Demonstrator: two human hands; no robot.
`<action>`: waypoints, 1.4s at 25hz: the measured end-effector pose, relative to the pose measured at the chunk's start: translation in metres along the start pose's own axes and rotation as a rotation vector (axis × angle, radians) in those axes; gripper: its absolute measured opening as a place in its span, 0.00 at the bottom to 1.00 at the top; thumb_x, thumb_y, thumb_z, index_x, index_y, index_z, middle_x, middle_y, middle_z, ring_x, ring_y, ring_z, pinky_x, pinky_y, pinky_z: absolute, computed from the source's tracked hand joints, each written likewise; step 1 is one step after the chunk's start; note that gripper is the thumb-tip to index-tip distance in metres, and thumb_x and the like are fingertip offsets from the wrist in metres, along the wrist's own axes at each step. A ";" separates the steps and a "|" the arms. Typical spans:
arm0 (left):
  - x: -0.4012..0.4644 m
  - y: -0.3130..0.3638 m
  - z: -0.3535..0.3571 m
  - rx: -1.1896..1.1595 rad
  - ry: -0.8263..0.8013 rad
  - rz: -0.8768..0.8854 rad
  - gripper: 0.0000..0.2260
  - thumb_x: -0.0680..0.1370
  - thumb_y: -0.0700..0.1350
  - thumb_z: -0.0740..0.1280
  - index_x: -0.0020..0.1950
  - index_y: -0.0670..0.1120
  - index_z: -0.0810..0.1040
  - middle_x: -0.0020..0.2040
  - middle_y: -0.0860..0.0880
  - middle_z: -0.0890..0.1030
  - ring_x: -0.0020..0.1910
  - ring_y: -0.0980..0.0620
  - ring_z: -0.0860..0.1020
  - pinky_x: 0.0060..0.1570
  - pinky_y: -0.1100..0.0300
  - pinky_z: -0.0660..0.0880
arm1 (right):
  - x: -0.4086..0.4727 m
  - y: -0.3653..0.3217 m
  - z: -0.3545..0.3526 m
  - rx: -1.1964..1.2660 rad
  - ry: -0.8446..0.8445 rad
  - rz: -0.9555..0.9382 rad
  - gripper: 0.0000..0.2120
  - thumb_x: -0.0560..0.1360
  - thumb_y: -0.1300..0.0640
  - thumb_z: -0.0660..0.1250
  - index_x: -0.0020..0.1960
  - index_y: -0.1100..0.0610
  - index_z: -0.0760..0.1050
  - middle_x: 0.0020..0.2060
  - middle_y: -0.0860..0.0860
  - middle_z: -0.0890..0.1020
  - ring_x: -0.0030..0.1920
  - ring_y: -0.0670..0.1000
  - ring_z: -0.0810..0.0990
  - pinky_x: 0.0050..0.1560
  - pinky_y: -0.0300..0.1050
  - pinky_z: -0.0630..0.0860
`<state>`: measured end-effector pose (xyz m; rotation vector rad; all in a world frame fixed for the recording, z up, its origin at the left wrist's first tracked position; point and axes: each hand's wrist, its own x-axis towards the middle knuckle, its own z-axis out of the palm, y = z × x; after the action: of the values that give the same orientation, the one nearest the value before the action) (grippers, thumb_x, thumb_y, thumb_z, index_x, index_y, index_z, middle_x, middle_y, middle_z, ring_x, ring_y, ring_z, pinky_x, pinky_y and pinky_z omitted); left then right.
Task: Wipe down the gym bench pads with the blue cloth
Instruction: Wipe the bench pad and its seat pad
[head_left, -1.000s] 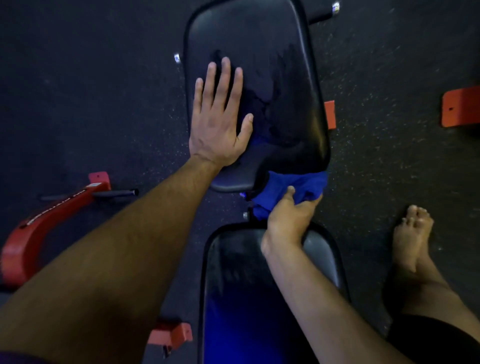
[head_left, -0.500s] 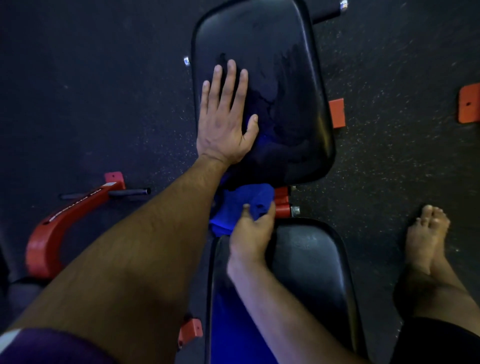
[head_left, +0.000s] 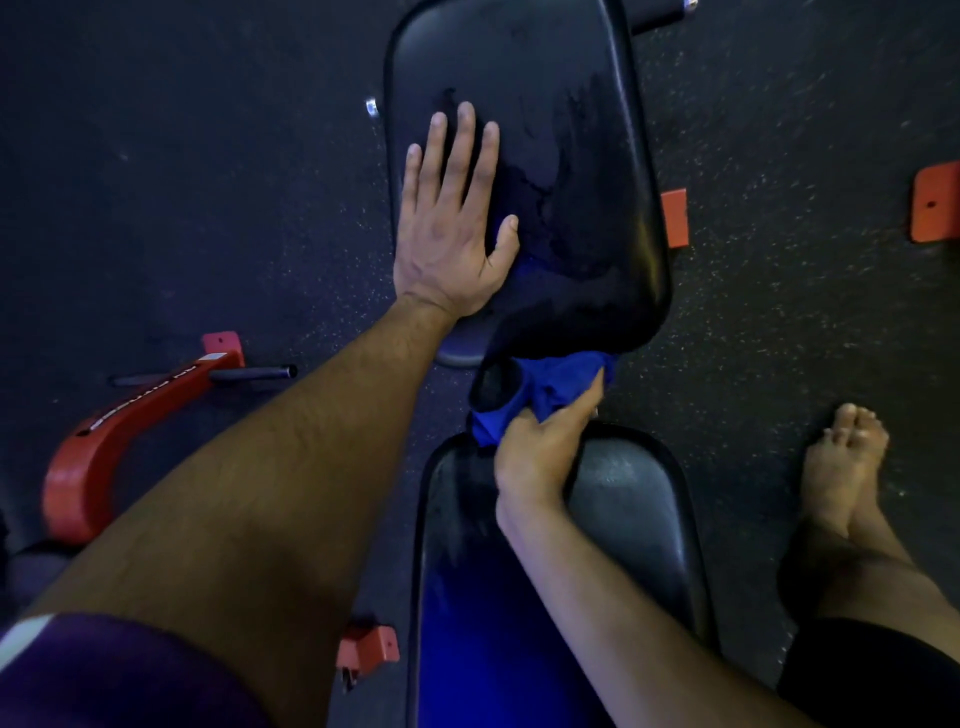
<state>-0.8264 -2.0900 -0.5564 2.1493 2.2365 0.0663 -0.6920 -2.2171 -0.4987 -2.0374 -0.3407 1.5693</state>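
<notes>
Head camera, looking straight down. What do you see first?

— Two black bench pads end to end. The far pad is wide and glossy, with damp streaks on its surface. The near pad runs toward the bottom edge of the view.

— And the hands?

— They are well apart. The left hand lies flat on the left part of the far pad, fingers straight and slightly spread, thumb angled out to the right. The right hand is at the gap between the two pads, its fingers curled round the blue cloth.

— Where exactly is the cloth?

— Bunched in that gap, pressed against the near end of the far pad, right of centre. One fold hangs down just left of the right hand, touching the top edge of the near pad.

— Anything else around?

— A dark speckled floor. A red frame piece curves at the left, with a black peg sticking out of it. Small red brackets show beside the far pad and at the right edge. A bare foot stands on the floor to the right of the near pad.
</notes>
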 end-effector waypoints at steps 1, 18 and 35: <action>0.000 0.000 0.000 0.003 0.004 0.004 0.34 0.79 0.54 0.60 0.82 0.40 0.60 0.82 0.37 0.59 0.81 0.36 0.56 0.80 0.39 0.52 | -0.007 0.005 0.002 -0.045 -0.056 0.002 0.42 0.71 0.77 0.58 0.80 0.55 0.51 0.76 0.57 0.62 0.74 0.54 0.66 0.76 0.53 0.62; 0.000 0.002 -0.008 -0.007 -0.041 -0.037 0.35 0.79 0.55 0.61 0.82 0.42 0.59 0.82 0.39 0.59 0.81 0.38 0.57 0.80 0.40 0.53 | 0.056 -0.139 -0.106 -0.102 -0.232 -0.071 0.13 0.77 0.65 0.66 0.58 0.52 0.76 0.44 0.44 0.86 0.49 0.45 0.85 0.53 0.43 0.81; 0.002 -0.008 0.008 -0.193 0.042 -0.073 0.33 0.79 0.54 0.58 0.83 0.44 0.59 0.83 0.42 0.57 0.83 0.39 0.53 0.81 0.41 0.50 | 0.168 -0.311 0.223 -1.585 -1.160 -1.341 0.24 0.70 0.56 0.59 0.66 0.52 0.73 0.59 0.52 0.80 0.59 0.57 0.78 0.60 0.49 0.73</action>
<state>-0.8344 -2.0883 -0.5651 1.9846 2.2252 0.3145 -0.8165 -1.8177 -0.5014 -0.4060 -3.1507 1.1567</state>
